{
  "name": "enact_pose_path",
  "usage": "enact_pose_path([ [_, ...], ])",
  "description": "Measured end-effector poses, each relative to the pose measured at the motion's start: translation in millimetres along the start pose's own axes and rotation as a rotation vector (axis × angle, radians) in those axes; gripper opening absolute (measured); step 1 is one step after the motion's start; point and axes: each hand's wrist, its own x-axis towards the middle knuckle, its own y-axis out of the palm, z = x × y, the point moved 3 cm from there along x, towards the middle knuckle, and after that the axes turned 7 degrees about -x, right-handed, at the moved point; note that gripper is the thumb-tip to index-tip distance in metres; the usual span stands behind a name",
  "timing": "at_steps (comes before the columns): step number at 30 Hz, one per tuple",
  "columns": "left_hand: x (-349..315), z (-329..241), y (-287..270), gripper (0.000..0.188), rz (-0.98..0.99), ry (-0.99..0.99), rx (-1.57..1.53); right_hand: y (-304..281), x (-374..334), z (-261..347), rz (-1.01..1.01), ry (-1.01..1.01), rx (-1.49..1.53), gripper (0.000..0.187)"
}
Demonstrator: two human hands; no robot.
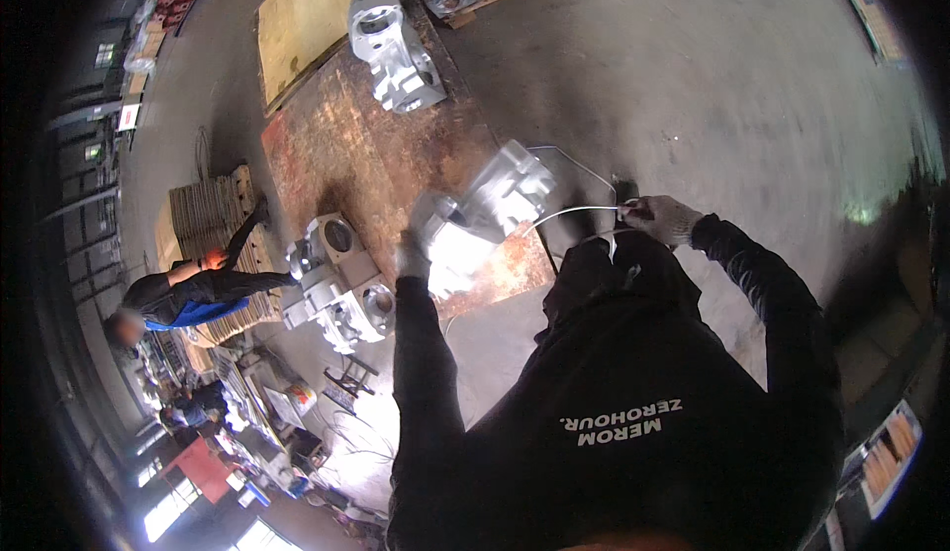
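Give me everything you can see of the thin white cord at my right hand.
The thin white cord looks smooth and flexible, its material unclear. It bows in a shallow upward arc from the pale-gloved right hand, whose fingers appear to hold it, leftward to beside the shiny silver metal casting. Glare hides whether its left end touches that casting.

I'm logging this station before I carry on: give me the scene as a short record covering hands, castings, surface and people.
Left hand: at the left side of the near casting; grip unclear in glare
Right hand: gloved, holding a thin pale cord
Other castings: second casting beside the near one; far casting toward the table's far end
Surface: worn brown table
People: person in dark clothes, off to the left
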Motion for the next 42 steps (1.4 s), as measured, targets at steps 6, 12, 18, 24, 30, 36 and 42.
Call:
enact_pose_path([
  [6, 123.5, -55.7, -25.0, 0.045, 0.146, -1.027, -0.935, -18.0, 66.0, -31.2, -0.142, 0.294, 0.212, 0.045],
  [12, 146.5, -116.0, -111.2, 0.066, 0.299, -0.571, -0.409, 13.3, 64.6, -41.5, -0.083, 0.138, 0.072, 0.033],
  [18, 171.6, -145.7, -109.5, 0.106, 0.641, -0.368, -0.069, 37.5, 57.0, -28.0, 0.014, 0.132, 0.562, 0.039],
  [24, 165.0, -134.1, -90.4, 0.117, 0.584, -0.355, -0.077, 49.0, 64.3, -39.4, 0.072, 0.315, 0.617, 0.039],
  [30, 167.7, -136.7, -90.9, 0.118, 0.559, -0.332, -0.103, 75.7, 76.9, -61.5, 0.123, 0.321, 0.695, 0.038],
  [36, 165.7, -137.5, -88.1, 0.122, 0.61, -0.354, -0.02, 91.2, 81.2, -72.8, 0.017, 0.266, 0.583, 0.042],
  [42, 167.7, -134.5, -80.8, 0.121, 0.564, -0.306, -0.044, 88.4, 74.8, -67.0, 0.037, 0.327, 0.499, 0.033],
])
